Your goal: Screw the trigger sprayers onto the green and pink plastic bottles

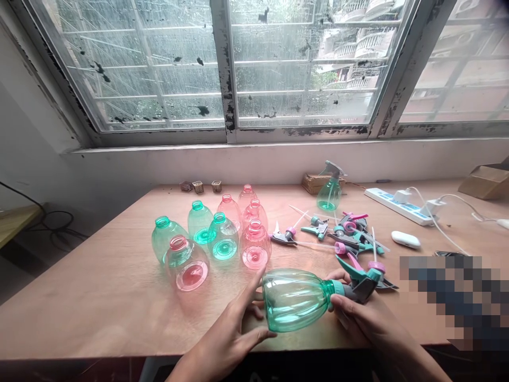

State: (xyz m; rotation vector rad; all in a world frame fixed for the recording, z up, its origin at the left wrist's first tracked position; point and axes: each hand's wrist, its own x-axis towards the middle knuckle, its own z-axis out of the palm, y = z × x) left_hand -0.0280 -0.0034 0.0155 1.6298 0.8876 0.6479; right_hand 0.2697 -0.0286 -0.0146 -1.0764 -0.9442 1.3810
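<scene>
A green spray bottle lies sideways in front of me near the table's front edge. My left hand grips its base, thumb below and fingers at the far side. At the neck, my right hand has thumb and fingers closed around the teal collar of the grey and teal trigger sprayer. The sprayer sits on the bottle's mouth; whether it is fully tight I cannot tell. Left of centre stand several open bottles without heads, among them a green bottle and a pink bottle.
Loose trigger sprayers with thin tubes lie piled behind my right hand. Farther back stands a green bottle with a sprayer, beside a brown box. A power strip, a white case and a cardboard box are on the right.
</scene>
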